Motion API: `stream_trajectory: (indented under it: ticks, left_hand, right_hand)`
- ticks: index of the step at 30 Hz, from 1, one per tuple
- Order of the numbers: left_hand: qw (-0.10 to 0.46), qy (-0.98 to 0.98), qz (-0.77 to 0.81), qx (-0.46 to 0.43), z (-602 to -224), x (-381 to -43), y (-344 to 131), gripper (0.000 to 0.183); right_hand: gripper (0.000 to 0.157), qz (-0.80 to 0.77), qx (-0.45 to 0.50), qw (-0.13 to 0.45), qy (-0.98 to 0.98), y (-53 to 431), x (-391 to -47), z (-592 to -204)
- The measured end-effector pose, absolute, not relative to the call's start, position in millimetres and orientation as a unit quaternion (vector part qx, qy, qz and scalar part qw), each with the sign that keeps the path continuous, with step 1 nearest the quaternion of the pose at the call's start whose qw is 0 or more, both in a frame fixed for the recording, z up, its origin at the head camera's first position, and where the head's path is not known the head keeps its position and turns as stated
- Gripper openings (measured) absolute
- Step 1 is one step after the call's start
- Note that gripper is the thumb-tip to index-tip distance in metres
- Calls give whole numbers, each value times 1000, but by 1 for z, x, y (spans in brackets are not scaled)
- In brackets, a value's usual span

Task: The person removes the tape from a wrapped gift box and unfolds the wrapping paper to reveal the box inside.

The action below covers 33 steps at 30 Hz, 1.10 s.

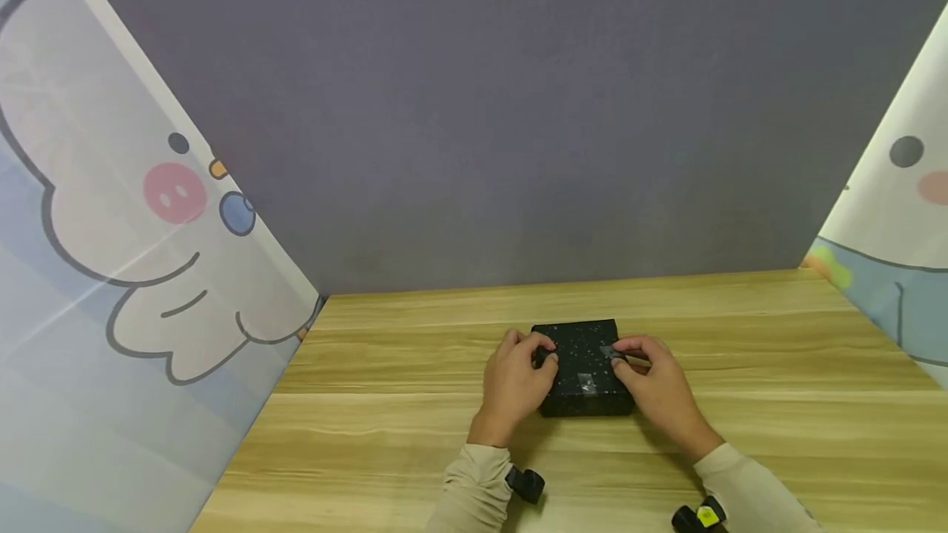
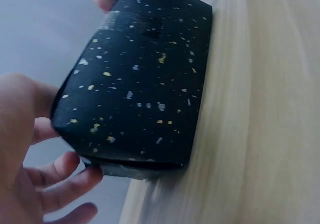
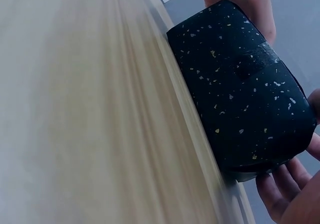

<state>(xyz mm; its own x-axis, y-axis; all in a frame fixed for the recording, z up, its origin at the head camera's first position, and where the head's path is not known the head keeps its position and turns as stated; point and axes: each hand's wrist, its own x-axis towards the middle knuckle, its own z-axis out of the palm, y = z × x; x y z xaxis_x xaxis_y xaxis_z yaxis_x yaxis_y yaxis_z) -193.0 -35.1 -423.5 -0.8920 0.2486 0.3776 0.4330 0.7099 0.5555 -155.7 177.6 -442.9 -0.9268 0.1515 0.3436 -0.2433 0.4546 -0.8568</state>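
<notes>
A box wrapped in black paper with white and gold specks (image 1: 581,368) lies flat on the wooden table. A strip of clear tape (image 1: 587,383) runs over its near edge. My left hand (image 1: 514,381) holds the box's left end, thumb and index finger curled over the top edge. In the left wrist view, the other fingers (image 2: 70,184) bend near the lower end corner. My right hand (image 1: 655,381) holds the opposite end, its thumb and index finger beside a small shiny grey patch (image 1: 609,352). The right wrist view shows fingers (image 3: 282,184) against the box's end.
The light wood-grain table (image 1: 355,434) spreads around the box and meets a plain grey panel (image 1: 489,122) at the back. Side panels with cartoon animals stand at the left (image 1: 96,146) and the right (image 1: 911,204). Black devices are strapped to both wrists.
</notes>
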Motion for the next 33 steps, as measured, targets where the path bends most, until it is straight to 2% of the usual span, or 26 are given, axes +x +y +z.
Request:
stream_trajectory:
  ticks: [6, 11, 25, 33]
  left_hand:
    - [139, -931, -307, -137, -420, -197, -27, 20]
    - [144, -937, -299, -106, -418, -199, -25, 19]
    - [207, -939, -257, -94, -419, -200, -13, 16]
    - [224, -933, -268, -89, -419, -201, -17, 14]
  right_hand:
    - [18, 518, 26, 195, -833, 175, -159, -445]
    - [18, 518, 28, 189, -834, 174, -162, -445]
    - [18, 506, 27, 185, -842, 185, -164, -447]
    - [17, 503, 30, 195, -841, 183, -165, -448]
